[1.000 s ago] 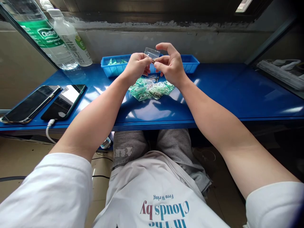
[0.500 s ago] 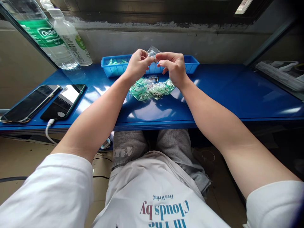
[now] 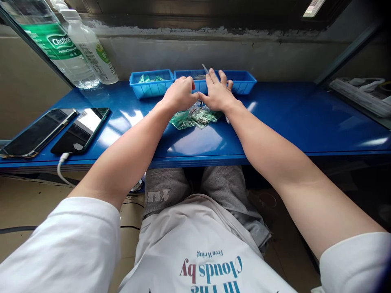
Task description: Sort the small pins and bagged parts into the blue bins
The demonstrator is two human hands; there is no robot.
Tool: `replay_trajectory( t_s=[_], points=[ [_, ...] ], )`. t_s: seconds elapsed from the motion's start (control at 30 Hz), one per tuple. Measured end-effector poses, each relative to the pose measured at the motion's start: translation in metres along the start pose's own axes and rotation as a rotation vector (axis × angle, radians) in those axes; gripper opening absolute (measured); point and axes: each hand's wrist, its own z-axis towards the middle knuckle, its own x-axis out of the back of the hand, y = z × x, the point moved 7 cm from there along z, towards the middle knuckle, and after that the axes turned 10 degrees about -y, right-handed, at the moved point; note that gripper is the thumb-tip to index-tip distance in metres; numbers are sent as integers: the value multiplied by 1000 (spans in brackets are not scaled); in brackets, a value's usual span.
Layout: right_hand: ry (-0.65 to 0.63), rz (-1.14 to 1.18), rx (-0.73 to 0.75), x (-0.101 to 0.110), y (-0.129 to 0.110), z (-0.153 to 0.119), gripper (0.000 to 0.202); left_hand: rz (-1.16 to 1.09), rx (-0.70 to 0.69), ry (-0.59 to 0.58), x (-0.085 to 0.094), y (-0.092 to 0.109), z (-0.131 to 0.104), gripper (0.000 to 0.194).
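Observation:
My left hand (image 3: 182, 94) is closed with its fingers curled, low over the small bags. What it holds, if anything, is hidden. My right hand (image 3: 218, 92) has its fingers stretched out and apart, and its thumb meets the left hand's thumb. Beyond its index fingertip shows a thin pale strip (image 3: 205, 68), which I cannot identify. Beneath both hands lies a pile of small green and clear plastic bags (image 3: 200, 116) with tiny metal parts in them. A few dark, screw-like pieces (image 3: 200, 103) show between the thumbs.
Behind the hands stand blue plastic bins (image 3: 151, 87), the left one holding green bags. Two bottles (image 3: 91, 55) stand at the back left. Two phones (image 3: 81, 131) lie on the blue table (image 3: 290, 118), one with a white cable (image 3: 62, 167). A pale tray-like object (image 3: 362, 95) is at the right.
Both hands have come down from in front of the bins to the pile. My right fingers have spread from a pinch, and the clear bag held up between the hands no longer shows there.

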Motion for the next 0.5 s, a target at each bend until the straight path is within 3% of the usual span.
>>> replay_trajectory(
  t_s=[0.13,0.4,0.5],
  points=[
    [-7,69,92,-8,0,8,85,13,-28,-26,-3,0,2,26],
    [89,95,0,8,-8,-5,78,68,-32,-42,-6,1,1,28],
    [97,103,4,8,-6,-5,84,54,-50,-56,-6,1,1,28]
  ],
)
